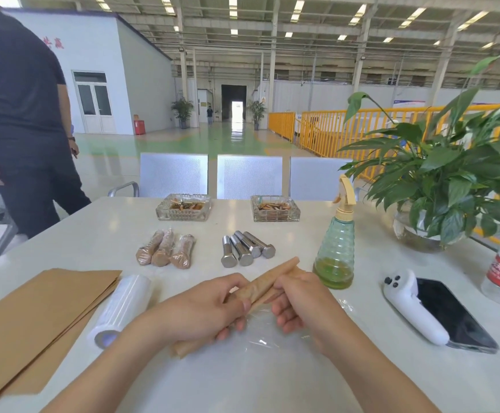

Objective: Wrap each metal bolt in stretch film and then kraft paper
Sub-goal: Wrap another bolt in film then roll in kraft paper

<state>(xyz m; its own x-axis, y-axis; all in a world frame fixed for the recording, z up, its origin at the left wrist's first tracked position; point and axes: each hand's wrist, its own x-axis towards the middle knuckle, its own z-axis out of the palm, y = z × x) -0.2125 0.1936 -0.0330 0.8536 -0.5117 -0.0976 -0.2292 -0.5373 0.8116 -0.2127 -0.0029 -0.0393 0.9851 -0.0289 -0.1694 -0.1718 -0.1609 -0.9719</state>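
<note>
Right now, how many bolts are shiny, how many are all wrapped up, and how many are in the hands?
Bare metal bolts: 4
Wrapped bolts lying on the table: 3
Kraft-paper roll held by the left hand and right hand: 1
Total: 8

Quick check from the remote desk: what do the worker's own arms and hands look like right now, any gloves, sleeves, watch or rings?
Both forearms are bare, with no sleeve in view. The left hand and right hand wear no gloves. No watch, bracelet or ring shows on the parts visible.
</note>
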